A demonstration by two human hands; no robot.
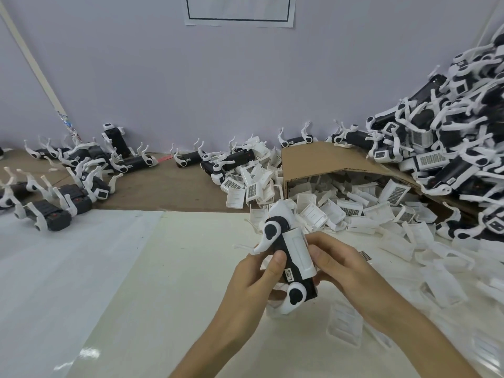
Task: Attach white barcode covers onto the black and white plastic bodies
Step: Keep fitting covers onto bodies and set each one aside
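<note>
We see a brown surface [169,192] running along the wall, its near part laid with a white foam sheet [54,268] on the left and a cream sheet [177,282] just beside it. Black and white bodies [54,211] lie scattered at the left and along the wall, and a tall heap [450,148] of them rises at the right. Between them a cardboard box [321,159], tipped on its side, spills white covers [354,211] onto the cream sheet.

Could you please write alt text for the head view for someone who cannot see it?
Left hand and right hand hold a black and white body, a white cover on it, above a table. Loose covers spill from a cardboard box; more bodies lie heaped right, scattered left.
</note>
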